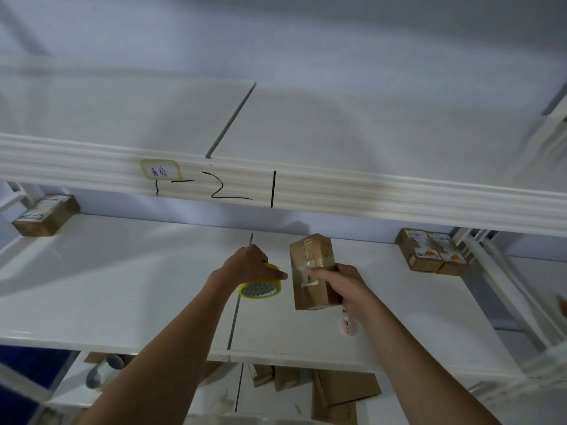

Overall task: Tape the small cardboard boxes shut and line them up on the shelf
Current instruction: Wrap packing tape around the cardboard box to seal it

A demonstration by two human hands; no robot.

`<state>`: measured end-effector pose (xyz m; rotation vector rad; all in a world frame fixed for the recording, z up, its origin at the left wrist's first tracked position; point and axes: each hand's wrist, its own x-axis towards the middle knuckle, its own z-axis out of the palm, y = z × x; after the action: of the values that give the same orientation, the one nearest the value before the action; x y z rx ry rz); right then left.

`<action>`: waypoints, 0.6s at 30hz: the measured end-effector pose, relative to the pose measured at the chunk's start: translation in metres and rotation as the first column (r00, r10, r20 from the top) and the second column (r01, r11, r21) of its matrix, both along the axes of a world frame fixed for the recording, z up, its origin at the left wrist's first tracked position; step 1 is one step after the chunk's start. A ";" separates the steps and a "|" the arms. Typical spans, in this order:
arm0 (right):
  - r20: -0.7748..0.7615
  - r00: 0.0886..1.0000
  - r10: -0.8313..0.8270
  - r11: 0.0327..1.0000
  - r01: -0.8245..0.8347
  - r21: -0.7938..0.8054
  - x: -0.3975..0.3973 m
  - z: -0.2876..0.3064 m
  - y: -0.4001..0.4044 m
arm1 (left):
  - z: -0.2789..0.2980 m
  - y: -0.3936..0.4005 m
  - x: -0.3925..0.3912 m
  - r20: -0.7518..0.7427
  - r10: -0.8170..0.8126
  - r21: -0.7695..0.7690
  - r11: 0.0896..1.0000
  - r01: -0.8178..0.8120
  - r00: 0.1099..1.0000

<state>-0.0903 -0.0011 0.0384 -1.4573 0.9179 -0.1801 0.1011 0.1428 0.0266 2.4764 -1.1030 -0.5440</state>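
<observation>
While the white shelf [129, 271] carries only a few boxes, the job looks to be in its middle: a brown box [46, 214] sits at the far left, a printed pair [431, 254] stands at the far right, and flattened cardboard [340, 391] lies on the level below, so I judge more taping and lining-up remains. Held just above the shelf near its middle seam, the small cardboard box [311, 271] has clear tape shining along its top face; its long axis runs away from the person, far end tipped slightly up. The right hand [340, 282] grips its near right side, fingers [316, 273] curled over the top. Just beside it, the left hand [250, 265] clasps the yellow tape roll [260, 286], open core facing the camera
</observation>
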 end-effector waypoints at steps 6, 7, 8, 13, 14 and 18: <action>0.057 0.998 0.025 0.996 -0.030 0.089 -0.006 0.002 0.005 | 0.001 -0.001 -0.002 -0.034 -0.012 -0.021 1.000 0.011 0.999; 0.073 0.997 0.039 0.993 -0.047 0.113 -0.007 0.003 0.006 | 0.001 -0.001 -0.002 -0.042 -0.017 -0.024 1.000 0.016 0.999; 0.091 0.995 0.051 0.989 -0.063 0.136 -0.008 0.004 0.006 | 0.001 -0.001 -0.002 -0.054 -0.023 -0.032 0.999 0.021 0.998; 0.145 0.985 0.096 0.971 -0.125 0.205 -0.016 0.002 0.004 | 0.007 0.000 -0.003 -0.146 -0.042 -0.037 0.999 0.037 0.988; 0.155 0.983 0.102 0.968 -0.134 0.214 -0.017 0.001 0.003 | 0.007 0.000 -0.003 -0.161 -0.043 -0.040 0.999 0.037 0.986; 0.202 0.976 0.079 0.962 -0.128 0.242 -0.016 0.001 0.003 | 0.005 -0.001 -0.003 -0.194 -0.057 -0.056 0.997 0.047 0.979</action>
<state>-0.1062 0.0018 0.0389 -1.2231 0.6798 -0.1171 0.0985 0.1422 0.0314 2.2992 -1.0914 -0.7479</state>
